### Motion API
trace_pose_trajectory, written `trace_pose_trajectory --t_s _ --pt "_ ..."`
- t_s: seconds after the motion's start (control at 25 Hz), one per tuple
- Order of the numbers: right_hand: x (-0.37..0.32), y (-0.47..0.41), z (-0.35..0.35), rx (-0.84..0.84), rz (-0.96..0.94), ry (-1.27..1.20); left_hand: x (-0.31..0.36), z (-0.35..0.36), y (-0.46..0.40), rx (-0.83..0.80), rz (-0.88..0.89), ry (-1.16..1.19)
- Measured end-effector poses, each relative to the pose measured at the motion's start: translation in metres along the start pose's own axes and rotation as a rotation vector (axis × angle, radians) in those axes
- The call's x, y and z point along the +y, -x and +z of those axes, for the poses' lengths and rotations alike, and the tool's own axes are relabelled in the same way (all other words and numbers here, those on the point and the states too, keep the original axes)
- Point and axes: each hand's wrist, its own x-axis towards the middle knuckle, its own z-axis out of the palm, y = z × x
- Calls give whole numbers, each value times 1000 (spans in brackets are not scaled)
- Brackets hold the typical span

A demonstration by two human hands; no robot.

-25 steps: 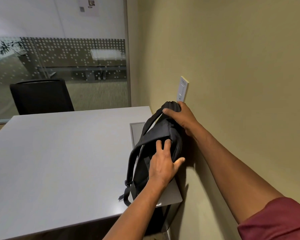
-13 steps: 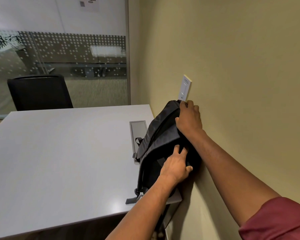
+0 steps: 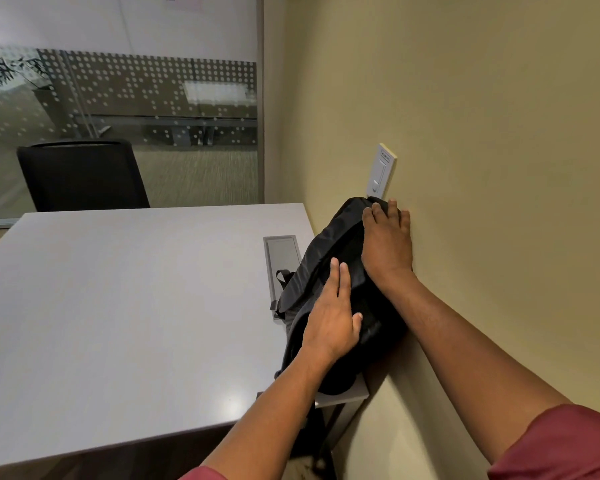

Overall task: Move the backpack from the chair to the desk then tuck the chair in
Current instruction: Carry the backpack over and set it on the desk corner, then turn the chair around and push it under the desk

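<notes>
The black backpack (image 3: 338, 237) lies on the right edge of the grey desk (image 3: 118, 306), leaning against the yellow wall. My left hand (image 3: 329, 323) rests flat on its side, fingers stretched out and thumb pressed to the fabric. My right hand (image 3: 387, 244) is curled over the backpack's upper end, between the bag and the wall. A strap with a buckle (image 3: 283, 277) hangs off the bag's left side. The bag's lower end overhangs the near desk corner. A black chair (image 3: 80, 174) stands at the far side of the desk.
A grey cable hatch (image 3: 281, 251) is set into the desktop, partly under the backpack. A white wall switch (image 3: 381, 171) sits just above the bag. A frosted glass partition (image 3: 136, 98) closes off the room behind the desk.
The backpack has been lowered from upright to lying against the wall. My left hand has flattened onto its side, and my right hand stays on its top end.
</notes>
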Motion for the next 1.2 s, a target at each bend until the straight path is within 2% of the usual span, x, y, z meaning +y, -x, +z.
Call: trace_pose_trajectory --t_s 0.08,0.16,0.32,0.6,0.76,1.2 --pt "-8 4 1 -5 -33 19 -7 6 4 -110 52 41" --pt "-16 10 4 -14 -114 3 -13 7 6 -134 55 60" --pt "-32 19 7 -3 -176 -150 -24 -5 9 -89 17 65" --pt "-63 49 9 -2 -109 -468 -56 -44 42 60 -104 -58" --pt "-82 89 3 -61 -90 -554 -73 -68 89 139 -179 -95" --pt "-154 263 -66 -179 -113 -748 -80 -129 284 145 -322 -155"
